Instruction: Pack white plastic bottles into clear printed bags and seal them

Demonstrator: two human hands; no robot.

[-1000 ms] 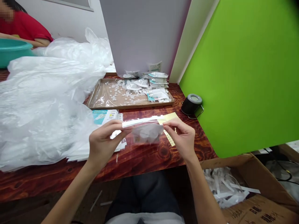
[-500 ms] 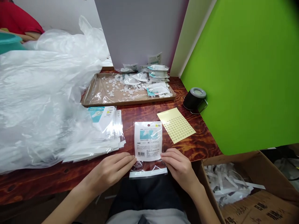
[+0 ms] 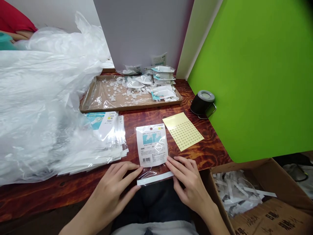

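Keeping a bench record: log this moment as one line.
printed clear bag: lying on wooden table | left hand: on its lower left | right hand: on its lower right | yellow sticker sheet: beside bag

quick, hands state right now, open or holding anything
Left hand: open, fingertips resting on the clear plastic bag.
Right hand: open, fingers flat on its lower edge.

Two hands [image 3: 114,186] [image 3: 189,187] lie on one clear packet [image 3: 154,179] holding one printed card [image 3: 151,145]. The bench [image 3: 73,195] carries one yellow sticker sheet [image 3: 183,131], one stack of packets [image 3: 105,130], one black roll [image 3: 202,102] and one tray [image 3: 129,107] of countless small white pieces [image 3: 117,89]. Beside it stands one cardboard box [image 3: 269,212].
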